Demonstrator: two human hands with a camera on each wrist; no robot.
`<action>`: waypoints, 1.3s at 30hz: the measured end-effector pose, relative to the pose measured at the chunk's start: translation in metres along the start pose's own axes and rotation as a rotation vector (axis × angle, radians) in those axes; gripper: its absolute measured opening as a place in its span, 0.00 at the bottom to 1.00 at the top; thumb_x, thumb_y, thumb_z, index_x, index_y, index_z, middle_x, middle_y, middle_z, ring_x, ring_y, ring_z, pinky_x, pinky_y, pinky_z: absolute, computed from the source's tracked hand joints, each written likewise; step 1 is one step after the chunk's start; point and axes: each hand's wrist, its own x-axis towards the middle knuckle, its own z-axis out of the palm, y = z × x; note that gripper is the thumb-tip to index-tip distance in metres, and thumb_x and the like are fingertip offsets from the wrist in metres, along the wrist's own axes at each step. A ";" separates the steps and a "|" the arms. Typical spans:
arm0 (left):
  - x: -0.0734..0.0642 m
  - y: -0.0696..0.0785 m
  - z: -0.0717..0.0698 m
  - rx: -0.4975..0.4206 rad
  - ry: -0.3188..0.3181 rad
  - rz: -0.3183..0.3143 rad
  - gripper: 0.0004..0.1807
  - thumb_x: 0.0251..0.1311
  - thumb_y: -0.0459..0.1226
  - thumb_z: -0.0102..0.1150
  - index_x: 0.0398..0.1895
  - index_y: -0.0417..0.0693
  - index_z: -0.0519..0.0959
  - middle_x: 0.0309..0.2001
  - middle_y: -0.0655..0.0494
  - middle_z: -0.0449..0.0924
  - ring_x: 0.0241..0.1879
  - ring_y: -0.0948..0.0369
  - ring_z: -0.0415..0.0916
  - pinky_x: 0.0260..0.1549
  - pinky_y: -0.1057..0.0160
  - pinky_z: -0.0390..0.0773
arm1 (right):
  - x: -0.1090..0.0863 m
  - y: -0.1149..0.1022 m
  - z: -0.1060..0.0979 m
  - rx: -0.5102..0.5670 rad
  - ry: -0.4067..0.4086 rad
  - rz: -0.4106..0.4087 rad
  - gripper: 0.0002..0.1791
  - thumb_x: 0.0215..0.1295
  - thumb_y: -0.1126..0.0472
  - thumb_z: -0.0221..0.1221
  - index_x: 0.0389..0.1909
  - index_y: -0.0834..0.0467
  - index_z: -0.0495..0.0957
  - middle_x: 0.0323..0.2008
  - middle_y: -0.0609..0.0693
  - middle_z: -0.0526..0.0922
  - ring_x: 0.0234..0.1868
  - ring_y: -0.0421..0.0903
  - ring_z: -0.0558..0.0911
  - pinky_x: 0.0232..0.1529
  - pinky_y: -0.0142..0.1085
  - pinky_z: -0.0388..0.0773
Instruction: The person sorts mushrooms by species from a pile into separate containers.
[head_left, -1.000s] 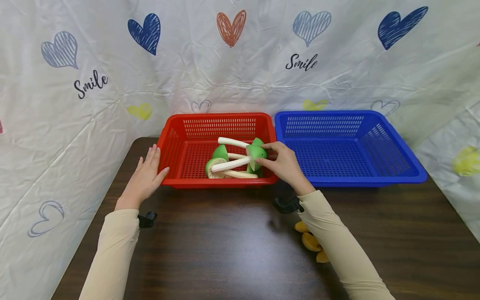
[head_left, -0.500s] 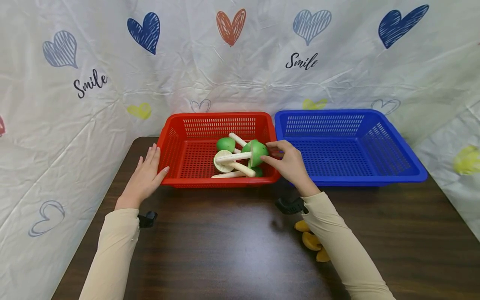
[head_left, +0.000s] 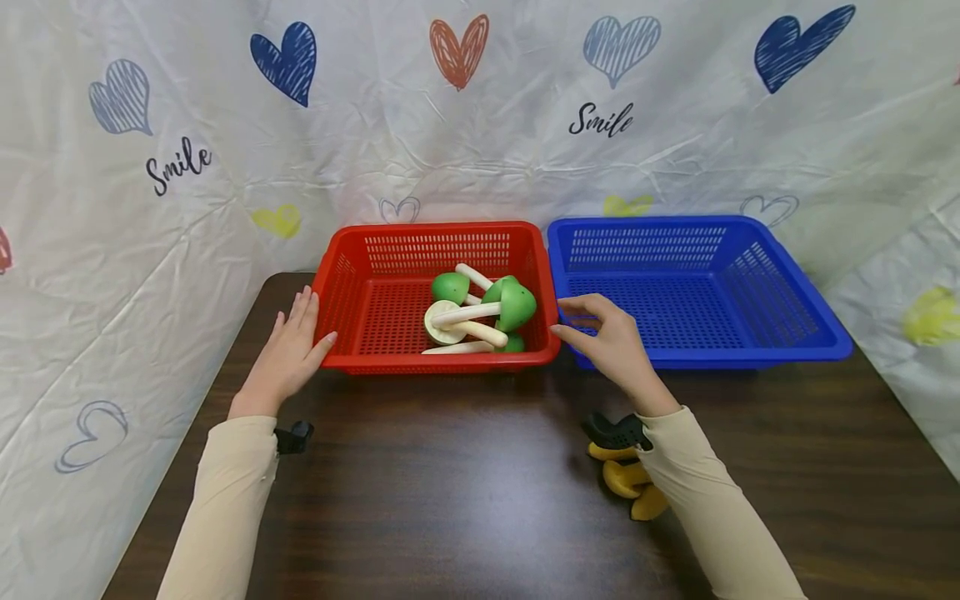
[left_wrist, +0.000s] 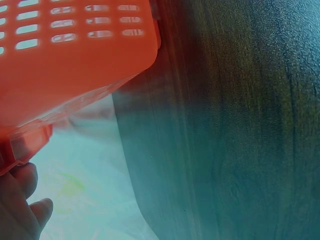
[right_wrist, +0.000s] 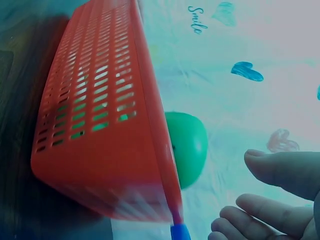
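Observation:
My left hand [head_left: 285, 350] rests on the left rim of the red basket [head_left: 435, 362], fingers extended; its fingertips show beside the rim in the left wrist view. Several green-capped toy mushrooms [head_left: 516, 305] with pale stems lie piled in that basket's right half. One turns the pale underside of its cap [head_left: 441, 323] upward. My right hand [head_left: 611, 342] hovers near the basket's right rim, beside the blue basket [head_left: 720, 360]. Thumb and fingers stand apart around nothing. In the right wrist view a green cap [right_wrist: 189, 150] shows above the red rim.
Several yellow mushroom-shaped pieces [head_left: 622, 479] lie on the dark wooden table [head_left: 450, 483], partly under my right forearm. The blue basket stands right beside the red one. Behind both hangs a white cloth [head_left: 480, 125] printed with hearts.
My right hand has let go of a green mushroom and moved right, away from the pile. The mushrooms shifted a little in the basket. My left hand stays on the rim.

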 end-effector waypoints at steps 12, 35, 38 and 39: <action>-0.001 -0.002 0.001 -0.004 0.000 0.002 0.40 0.69 0.46 0.42 0.71 0.28 0.41 0.73 0.34 0.37 0.72 0.43 0.34 0.65 0.38 0.38 | -0.029 0.021 -0.041 -0.138 0.140 -0.107 0.18 0.63 0.60 0.61 0.52 0.63 0.77 0.49 0.58 0.78 0.50 0.53 0.76 0.49 0.52 0.73; -0.001 -0.001 0.002 0.003 -0.005 0.002 0.40 0.69 0.46 0.42 0.71 0.29 0.41 0.72 0.34 0.38 0.72 0.43 0.34 0.65 0.37 0.41 | -0.050 0.126 -0.201 -0.698 -0.001 -0.007 0.42 0.70 0.47 0.48 0.69 0.74 0.45 0.68 0.75 0.47 0.71 0.66 0.42 0.68 0.57 0.37; -0.001 -0.001 0.002 0.000 -0.004 0.004 0.40 0.69 0.46 0.42 0.71 0.29 0.41 0.73 0.34 0.37 0.72 0.43 0.34 0.65 0.37 0.40 | -0.047 0.135 -0.207 -0.736 -0.030 0.023 0.43 0.71 0.46 0.45 0.68 0.76 0.43 0.68 0.76 0.43 0.71 0.66 0.38 0.67 0.59 0.34; -0.001 -0.001 0.002 -0.002 -0.004 0.005 0.40 0.69 0.46 0.42 0.71 0.29 0.41 0.73 0.34 0.37 0.72 0.43 0.34 0.65 0.38 0.39 | -0.046 0.137 -0.208 -0.748 -0.039 0.026 0.43 0.72 0.46 0.45 0.68 0.77 0.43 0.67 0.77 0.43 0.70 0.67 0.38 0.67 0.59 0.33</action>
